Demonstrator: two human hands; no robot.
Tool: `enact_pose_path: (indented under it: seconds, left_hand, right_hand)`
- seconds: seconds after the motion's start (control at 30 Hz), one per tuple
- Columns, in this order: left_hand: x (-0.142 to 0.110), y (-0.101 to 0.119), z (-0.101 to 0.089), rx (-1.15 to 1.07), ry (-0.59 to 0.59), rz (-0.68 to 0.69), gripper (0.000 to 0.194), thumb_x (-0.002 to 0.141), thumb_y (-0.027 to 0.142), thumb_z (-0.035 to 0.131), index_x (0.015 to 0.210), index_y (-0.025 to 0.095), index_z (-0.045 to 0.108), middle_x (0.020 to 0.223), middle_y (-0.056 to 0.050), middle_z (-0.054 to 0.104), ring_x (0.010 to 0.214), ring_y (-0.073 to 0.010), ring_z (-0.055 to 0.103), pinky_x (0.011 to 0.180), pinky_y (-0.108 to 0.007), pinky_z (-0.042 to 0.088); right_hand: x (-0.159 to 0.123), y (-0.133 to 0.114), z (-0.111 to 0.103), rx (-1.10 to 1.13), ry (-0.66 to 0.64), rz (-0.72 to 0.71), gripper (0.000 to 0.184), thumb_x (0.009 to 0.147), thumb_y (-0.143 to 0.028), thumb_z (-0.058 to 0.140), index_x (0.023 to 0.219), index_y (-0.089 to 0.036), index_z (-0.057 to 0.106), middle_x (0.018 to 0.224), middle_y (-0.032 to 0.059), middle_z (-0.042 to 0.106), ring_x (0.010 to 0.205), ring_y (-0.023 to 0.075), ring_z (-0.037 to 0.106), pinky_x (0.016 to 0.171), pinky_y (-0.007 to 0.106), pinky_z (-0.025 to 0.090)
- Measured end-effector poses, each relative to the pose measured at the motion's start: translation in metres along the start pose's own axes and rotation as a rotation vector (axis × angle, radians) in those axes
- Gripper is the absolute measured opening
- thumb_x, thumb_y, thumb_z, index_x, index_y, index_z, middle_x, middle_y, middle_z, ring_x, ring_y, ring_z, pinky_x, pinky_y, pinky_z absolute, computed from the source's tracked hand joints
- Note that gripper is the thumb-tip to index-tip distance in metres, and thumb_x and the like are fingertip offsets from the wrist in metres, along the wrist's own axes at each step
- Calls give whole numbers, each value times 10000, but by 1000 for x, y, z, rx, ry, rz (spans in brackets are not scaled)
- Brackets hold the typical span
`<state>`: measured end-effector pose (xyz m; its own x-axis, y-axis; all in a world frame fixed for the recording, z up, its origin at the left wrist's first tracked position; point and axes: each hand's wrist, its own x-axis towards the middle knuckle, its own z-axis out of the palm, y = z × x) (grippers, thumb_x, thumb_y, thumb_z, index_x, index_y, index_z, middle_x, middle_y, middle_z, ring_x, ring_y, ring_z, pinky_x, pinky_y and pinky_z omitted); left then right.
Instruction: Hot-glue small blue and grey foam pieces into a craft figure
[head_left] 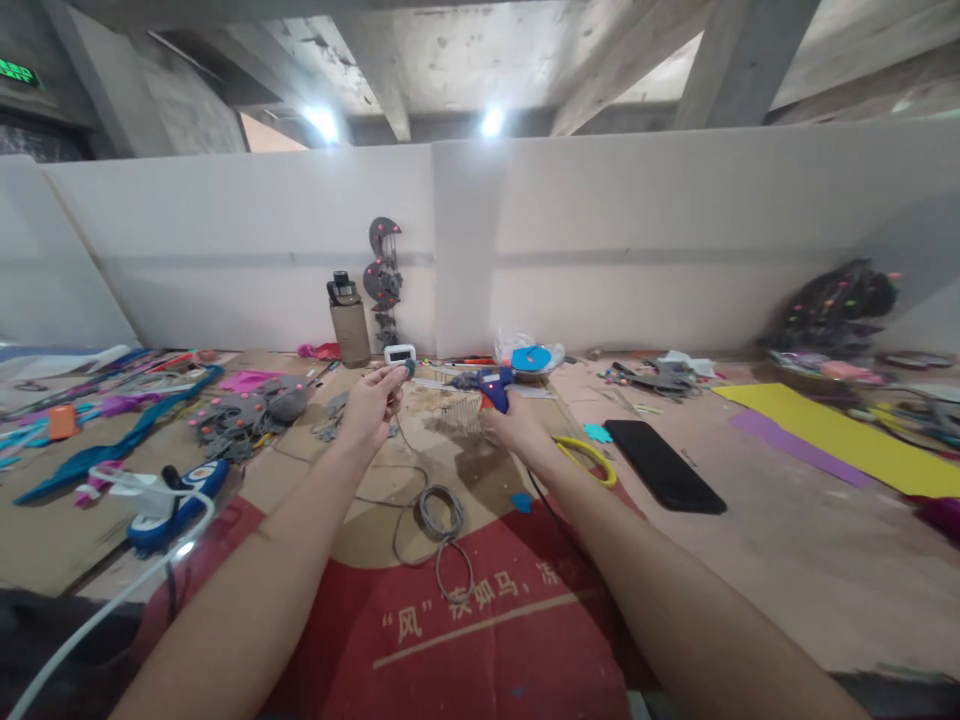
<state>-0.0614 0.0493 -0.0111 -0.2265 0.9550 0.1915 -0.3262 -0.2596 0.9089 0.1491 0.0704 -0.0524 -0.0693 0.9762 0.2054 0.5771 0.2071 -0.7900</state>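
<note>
My left hand (375,402) is closed in a pinch around a small dark piece (409,369), whose kind I cannot make out. Thin grey cord (442,512) lies coiled on the cardboard below, and a strand of it rises towards that hand. My right hand (506,418) grips a blue glue gun (495,385) with an orange trigger, its nozzle pointing left towards the pinched piece. A black cable runs down from the gun beneath my right forearm. Just behind the hands stands a small white digital display (400,355).
Red-and-tan cardboard (450,660) covers the table's middle. A bottle (349,325) stands at the back. To the right lie a yellow ring (589,460), a black phone (664,466) and yellow sheet (847,440). A blue power strip (180,505) and grey felt pieces (251,412) lie left.
</note>
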Motion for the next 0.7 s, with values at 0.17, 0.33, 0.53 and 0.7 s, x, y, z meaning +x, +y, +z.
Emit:
enact_pose_path:
  seconds: [0.17, 0.33, 0.53, 0.7]
  left_hand:
    - [0, -6, 0, -21, 40, -9, 299, 549, 293, 787, 751, 124, 647, 602, 24, 558, 422, -12, 398, 341, -132, 200]
    - [0, -6, 2, -72, 81, -56, 274, 547, 262, 777, 744, 124, 645, 682, 7, 605, 431, -2, 413, 340, -120, 211]
    - [-1, -5, 2, -114, 79, -65, 235, 565, 243, 766, 729, 129, 642, 672, 5, 612, 425, -7, 421, 333, -120, 217]
    - [-2, -4, 4, -124, 81, -67, 241, 557, 241, 779, 726, 131, 648, 689, -4, 625, 431, -6, 422, 335, -123, 217]
  right_hand:
    - [-23, -34, -6, 521, 54, -224, 330, 750, -218, 441, 1079, -246, 456, 1034, 48, 601, 753, 146, 596, 593, 252, 499]
    - [-41, -48, -2, 553, -54, -358, 309, 771, -205, 465, 1081, -219, 467, 957, 27, 609, 636, 113, 533, 582, 257, 477]
    - [-41, -41, -1, 354, -15, -414, 213, 820, -228, 450, 1027, -207, 493, 893, 28, 590, 683, 130, 517, 641, 270, 445]
    - [-44, -46, -5, 293, -21, -420, 215, 819, -217, 440, 1027, -197, 493, 880, 34, 590, 710, 145, 526, 690, 288, 438]
